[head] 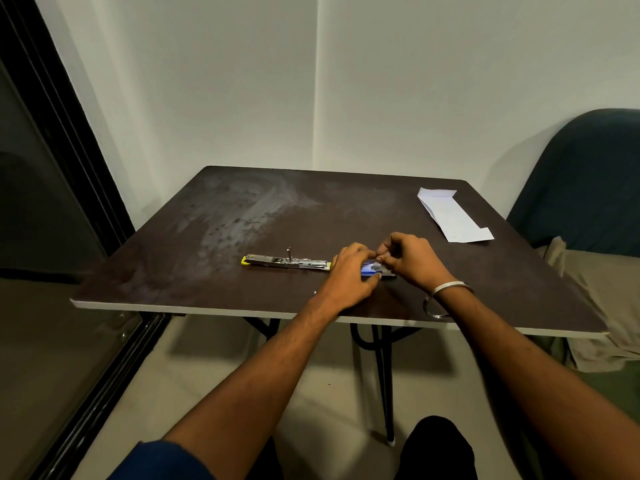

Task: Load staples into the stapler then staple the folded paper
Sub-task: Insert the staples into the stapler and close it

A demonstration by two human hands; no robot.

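A metal stapler with a yellow end lies opened flat on the dark table, near the front middle. Just right of it sits a small blue staple box. My left hand grips the box from the left side. My right hand has its fingers curled over the box's top, pinching at it; what the fingertips hold is too small to see. The folded white paper lies at the table's far right, apart from both hands.
A dark green chair with beige cloth stands right of the table. A dark glass door frame runs along the left. White walls meet in a corner behind the table. A metal bangle circles my right wrist.
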